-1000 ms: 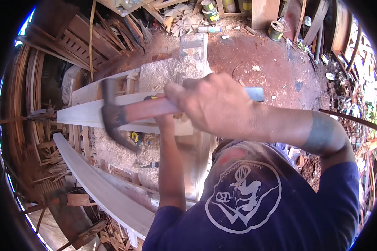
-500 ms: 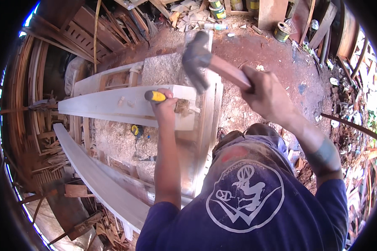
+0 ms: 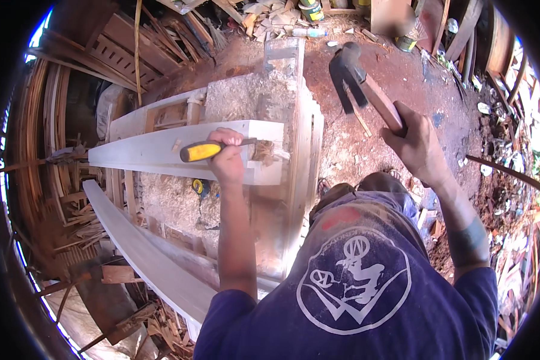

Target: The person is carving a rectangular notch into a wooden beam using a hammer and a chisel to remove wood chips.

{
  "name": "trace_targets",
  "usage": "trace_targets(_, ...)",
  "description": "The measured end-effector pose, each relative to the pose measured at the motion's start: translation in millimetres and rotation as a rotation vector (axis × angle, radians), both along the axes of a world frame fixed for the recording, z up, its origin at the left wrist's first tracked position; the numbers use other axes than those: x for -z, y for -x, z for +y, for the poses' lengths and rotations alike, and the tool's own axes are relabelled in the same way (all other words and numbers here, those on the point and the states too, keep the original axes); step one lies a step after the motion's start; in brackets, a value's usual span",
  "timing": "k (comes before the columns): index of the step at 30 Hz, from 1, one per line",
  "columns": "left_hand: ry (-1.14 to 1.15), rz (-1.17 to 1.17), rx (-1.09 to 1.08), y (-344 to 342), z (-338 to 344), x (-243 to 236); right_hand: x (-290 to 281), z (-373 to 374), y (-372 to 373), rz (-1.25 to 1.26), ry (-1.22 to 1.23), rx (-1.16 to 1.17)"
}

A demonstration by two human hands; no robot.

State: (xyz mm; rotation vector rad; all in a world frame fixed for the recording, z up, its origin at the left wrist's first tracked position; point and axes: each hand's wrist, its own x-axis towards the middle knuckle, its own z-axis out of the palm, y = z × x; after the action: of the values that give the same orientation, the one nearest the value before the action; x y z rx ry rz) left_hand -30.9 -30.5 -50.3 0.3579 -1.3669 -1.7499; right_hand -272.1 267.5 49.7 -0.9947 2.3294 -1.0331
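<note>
My left hand [image 3: 227, 157] is closed around a chisel [image 3: 201, 150] with a yellow and black handle. The chisel lies tilted low, its handle to the left and its blade pointing right, at a rough notch [image 3: 269, 152] with wood shavings near the end of a pale timber beam [image 3: 162, 144]. My right hand [image 3: 419, 144] grips the wooden handle of a claw hammer [image 3: 383, 99]. The dark hammer head is raised to the right of the beam, apart from the chisel.
A second long curved board [image 3: 144, 258] lies nearer on the left. Sawdust covers the workbench [image 3: 234, 99], where a yellow and black tape measure [image 3: 199, 186] rests. Cans [image 3: 311, 10], a plastic bottle [image 3: 309, 32] and wood scraps [image 3: 276, 21] sit on the far floor.
The hammer has moved right, away from the chisel. The chisel handle has tipped over to the left, exposing its blade at the notch.
</note>
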Motion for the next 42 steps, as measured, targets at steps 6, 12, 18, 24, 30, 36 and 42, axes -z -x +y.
trace_targets(6,0.244,-0.133,0.008,-4.2,3.2,2.4,-4.1,-9.5,-10.0,-0.07,-0.012,-0.032)
trace_targets(12,0.217,-0.137,0.04,-0.6,7.6,-5.9,9.5,-20.2,-15.8,-0.021,0.026,-0.115)
trace_targets(18,0.247,-0.152,-0.118,-2.6,3.6,19.3,4.3,-40.1,-30.3,-0.062,0.036,-0.211)
trace_targets(24,0.395,-0.233,0.026,-7.5,-0.5,24.0,1.0,-51.2,-35.6,0.042,0.084,-0.318)
trace_targets(30,0.145,-0.188,-0.067,-15.7,-21.7,39.0,-58.7,-73.0,-56.8,0.146,0.124,-0.371)
trace_targets(36,0.328,-0.465,-0.158,1.2,-5.8,41.0,-12.9,-109.5,-72.2,0.486,-0.058,-0.537)
trace_targets(42,0.495,-0.513,-0.352,4.6,3.1,28.1,-65.4,-108.9,-79.7,0.455,0.186,-0.58)
